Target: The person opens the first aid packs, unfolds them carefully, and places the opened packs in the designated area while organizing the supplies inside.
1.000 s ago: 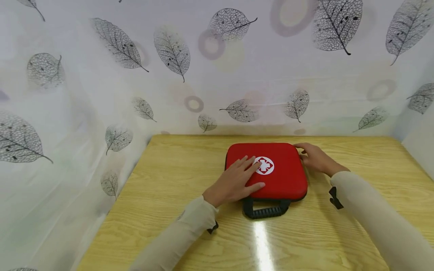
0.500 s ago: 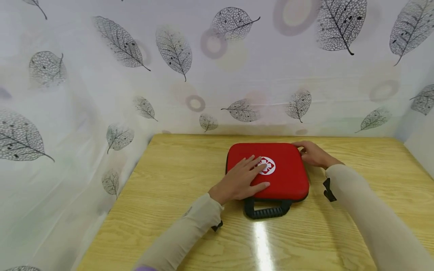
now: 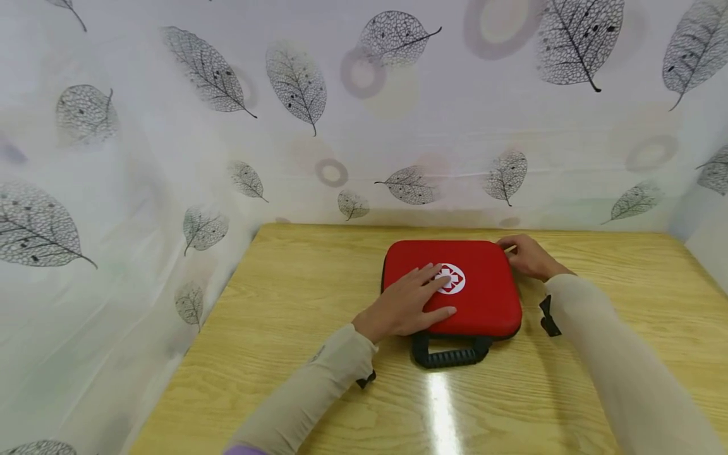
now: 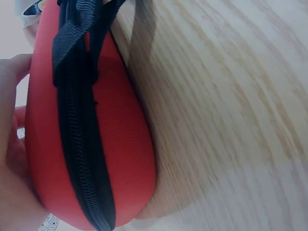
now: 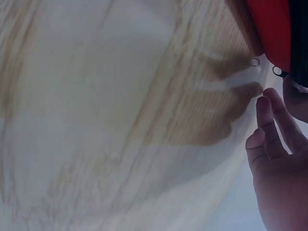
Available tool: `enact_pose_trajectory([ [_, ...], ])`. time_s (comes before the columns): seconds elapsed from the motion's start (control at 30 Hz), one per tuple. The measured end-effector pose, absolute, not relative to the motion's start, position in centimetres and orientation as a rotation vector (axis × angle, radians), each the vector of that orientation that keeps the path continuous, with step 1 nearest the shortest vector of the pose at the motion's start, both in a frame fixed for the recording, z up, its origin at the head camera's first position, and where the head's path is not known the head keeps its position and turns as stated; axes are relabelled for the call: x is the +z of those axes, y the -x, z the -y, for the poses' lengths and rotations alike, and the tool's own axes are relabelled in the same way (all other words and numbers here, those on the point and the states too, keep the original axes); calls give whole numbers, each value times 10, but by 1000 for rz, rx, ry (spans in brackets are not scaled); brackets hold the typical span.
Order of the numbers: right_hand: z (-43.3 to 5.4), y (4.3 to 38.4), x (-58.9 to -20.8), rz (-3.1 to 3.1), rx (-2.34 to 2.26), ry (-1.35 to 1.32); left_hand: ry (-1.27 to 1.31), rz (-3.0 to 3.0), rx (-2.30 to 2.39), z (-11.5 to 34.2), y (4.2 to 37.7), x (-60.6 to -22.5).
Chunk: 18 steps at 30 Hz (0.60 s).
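A red zippered first-aid case (image 3: 489,297) lies flat on the table, its black handle (image 3: 452,358) toward me. My left hand (image 3: 406,303) rests on the left part of the lid with fingers spread, the fingertips over the white cross emblem (image 3: 450,279). In the left wrist view the black zipper (image 4: 79,149) runs shut along the case's side. My right hand (image 3: 529,257) is at the far right corner. There the right wrist view shows a small zipper pull (image 5: 279,71) right by a digit at the case's edge; the other fingers (image 5: 274,139) are slightly bent below it.
The wood-grain table (image 3: 296,278) extends on both sides of the case. Behind it hangs a pale leaf-patterned sheet (image 3: 352,139), which also runs along the left. A bright reflection lies on the tabletop in front of the handle.
My right hand has shifted slightly farther back around the case's corner. My left hand stays on the lid, its fingertips a little farther over the emblem. The head view has shifted slightly.
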State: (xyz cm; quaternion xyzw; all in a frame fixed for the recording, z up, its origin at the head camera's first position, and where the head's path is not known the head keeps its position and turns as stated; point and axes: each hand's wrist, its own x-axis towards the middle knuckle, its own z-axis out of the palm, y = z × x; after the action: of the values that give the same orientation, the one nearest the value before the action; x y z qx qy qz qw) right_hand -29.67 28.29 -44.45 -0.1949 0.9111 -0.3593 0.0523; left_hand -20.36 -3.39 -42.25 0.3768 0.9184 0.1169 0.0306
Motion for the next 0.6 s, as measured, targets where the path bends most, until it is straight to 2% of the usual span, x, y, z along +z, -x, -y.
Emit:
enact_pose_trajectory([
  [0.6, -284, 297, -449, -2800, -1114, 545, -1171, -2849, 279, 36, 206, -426],
])
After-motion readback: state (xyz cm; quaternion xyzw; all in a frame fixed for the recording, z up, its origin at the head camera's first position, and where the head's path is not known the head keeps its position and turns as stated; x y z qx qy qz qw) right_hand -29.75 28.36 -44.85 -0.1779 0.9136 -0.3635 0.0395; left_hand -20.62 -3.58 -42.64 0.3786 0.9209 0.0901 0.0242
